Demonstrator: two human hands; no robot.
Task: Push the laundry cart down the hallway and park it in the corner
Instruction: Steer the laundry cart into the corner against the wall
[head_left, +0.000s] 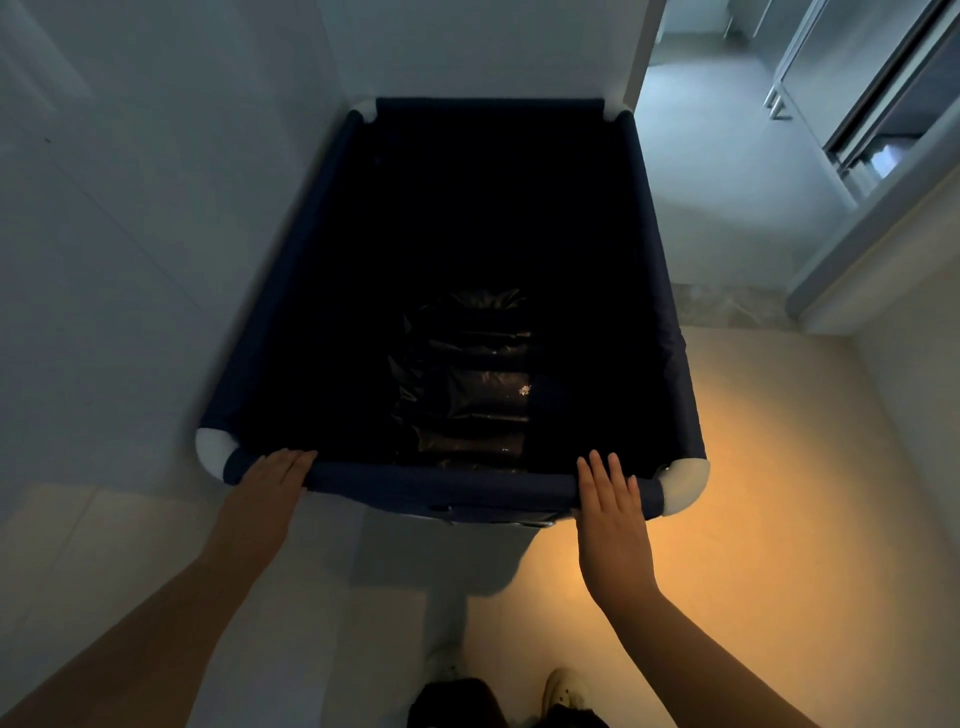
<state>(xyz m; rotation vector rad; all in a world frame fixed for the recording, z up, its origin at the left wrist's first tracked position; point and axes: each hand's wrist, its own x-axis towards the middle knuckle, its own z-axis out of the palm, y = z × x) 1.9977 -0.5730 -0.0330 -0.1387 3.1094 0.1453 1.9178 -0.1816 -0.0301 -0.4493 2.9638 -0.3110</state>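
Navy fabric wraps the rim of the cart, which stands in a dim white corner, its far end against the end wall and its left side just beside the side wall. White plastic elbows join the frame at all four corners. Both of a person's bare hands rest on the near rail. The left hand lies flat near the left corner, fingers straight and close together, pointing across the rail toward the cart's inside. The right hand lies flat near the right corner, fingers straight and slightly spread, their tips just over the rail's far edge. Neither hand curls around the rail; both are open palms laid on top of the fabric. Deep in the cart, a crumpled black plastic bag lies on the bottom toward the near end; the rest of the inside is too dark to make out. Warm yellow light falls on the pale floor to the right of the cart, while the walls stay in cool blue shade. Beyond the cart's far right corner, a doorway opens onto a brighter room with a sliding door track. A white shoe shows at the bottom edge, beside dark trousers.
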